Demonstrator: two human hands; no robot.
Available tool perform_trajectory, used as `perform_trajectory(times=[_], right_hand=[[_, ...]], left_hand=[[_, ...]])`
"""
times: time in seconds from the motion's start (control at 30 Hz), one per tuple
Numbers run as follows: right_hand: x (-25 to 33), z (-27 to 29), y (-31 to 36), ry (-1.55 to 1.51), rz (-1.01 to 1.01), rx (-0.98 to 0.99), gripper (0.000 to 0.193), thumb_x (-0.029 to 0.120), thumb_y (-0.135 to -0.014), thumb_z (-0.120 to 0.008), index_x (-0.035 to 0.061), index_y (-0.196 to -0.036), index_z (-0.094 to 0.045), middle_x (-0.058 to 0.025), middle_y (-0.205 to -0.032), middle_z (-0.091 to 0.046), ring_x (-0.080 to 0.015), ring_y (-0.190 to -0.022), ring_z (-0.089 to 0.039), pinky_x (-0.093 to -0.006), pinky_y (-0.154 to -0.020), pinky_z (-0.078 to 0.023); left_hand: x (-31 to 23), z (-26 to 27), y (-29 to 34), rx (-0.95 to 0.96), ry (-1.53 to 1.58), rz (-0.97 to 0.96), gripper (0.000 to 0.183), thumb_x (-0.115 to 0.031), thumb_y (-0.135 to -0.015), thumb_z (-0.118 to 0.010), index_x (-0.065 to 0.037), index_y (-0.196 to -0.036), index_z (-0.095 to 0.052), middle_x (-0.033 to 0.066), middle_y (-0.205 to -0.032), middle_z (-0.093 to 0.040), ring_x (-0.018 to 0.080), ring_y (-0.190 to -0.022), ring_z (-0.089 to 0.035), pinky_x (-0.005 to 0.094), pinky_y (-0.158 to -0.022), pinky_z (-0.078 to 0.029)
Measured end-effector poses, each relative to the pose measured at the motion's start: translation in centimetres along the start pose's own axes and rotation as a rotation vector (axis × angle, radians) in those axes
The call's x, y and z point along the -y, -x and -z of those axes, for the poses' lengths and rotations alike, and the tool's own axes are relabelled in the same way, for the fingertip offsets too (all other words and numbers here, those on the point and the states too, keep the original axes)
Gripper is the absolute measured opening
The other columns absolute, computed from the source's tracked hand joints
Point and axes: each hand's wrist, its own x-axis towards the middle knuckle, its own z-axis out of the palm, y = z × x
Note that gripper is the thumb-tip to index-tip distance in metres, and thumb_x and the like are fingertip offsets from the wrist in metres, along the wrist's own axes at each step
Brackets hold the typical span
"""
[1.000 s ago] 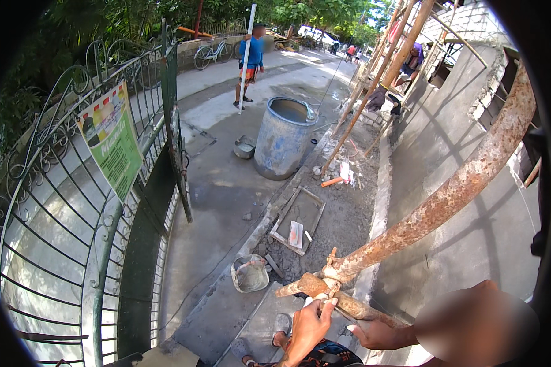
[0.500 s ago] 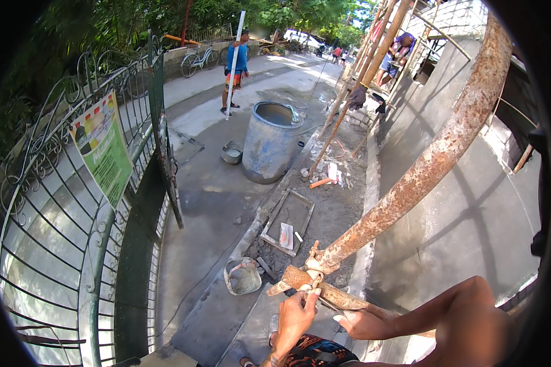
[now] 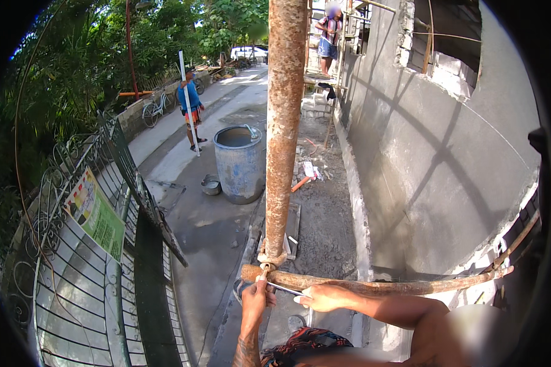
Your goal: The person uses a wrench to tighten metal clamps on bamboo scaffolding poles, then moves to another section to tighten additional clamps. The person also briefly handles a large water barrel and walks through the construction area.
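A rusty metal pole [image 3: 284,122] rises upright in front of me. Near its lower end a wooden pole [image 3: 373,286] crosses it, and a pale lashing [image 3: 272,258] wraps the joint. My left hand [image 3: 255,301] is closed, its thumb and fingers pinching the lower end of the lashing just under the crossing. To its right, my right hand [image 3: 323,298] is closed on a thin metal rod [image 3: 283,288], which slants along the underside of the wooden pole toward the left fingertips. What the rod's far end touches is hard to make out.
A blue drum [image 3: 240,168] with water stands beyond, a small bucket [image 3: 211,185] beside it. A metal gate [image 3: 144,244] stands left, a grey plastered wall [image 3: 447,159] right. A person in blue [image 3: 191,101] holds a white pole; another person [image 3: 329,40] is on scaffolding.
My view has turned and levelled, so the rusty pole now looks upright and the wooden pole nearly level. Both hands stay at the joint; the thin rod now shows clearly.
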Motion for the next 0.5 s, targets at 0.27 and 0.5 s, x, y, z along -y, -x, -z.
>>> perform_trajectory(times=[0.27, 0.5], right_hand=[[-3.0, -2.5, -2.3, -0.130, 0.029, 0.006, 0.048, 0.039, -0.103, -0.042, 0.0007, -0.085, -0.063, -0.0201, -0.071, -0.063, -0.0364, -0.065, -0.063, -0.0489, -0.063, -0.047], [-2.2, -10.4, 1.8, -0.229, 0.105, -0.253, 0.053, 0.045, -0.100, -0.047, -0.0035, -0.086, -0.064, -0.0229, -0.074, -0.065, -0.0386, -0.071, -0.065, -0.0493, -0.068, -0.048]], left_hand=[[0.2, 0.1, 0.5, -0.047, -0.041, -0.083, 0.047, -0.043, -0.100, -0.053, 0.000, -0.083, -0.060, 0.0075, -0.060, -0.059, 0.0170, -0.049, -0.059, 0.0275, -0.045, -0.050], [0.4, 0.3, 5.6, -0.024, -0.254, -0.321, 0.044, -0.037, -0.100, -0.057, -0.004, -0.070, -0.053, 0.0038, -0.058, -0.053, 0.0118, -0.051, -0.052, 0.0242, -0.051, -0.045]])
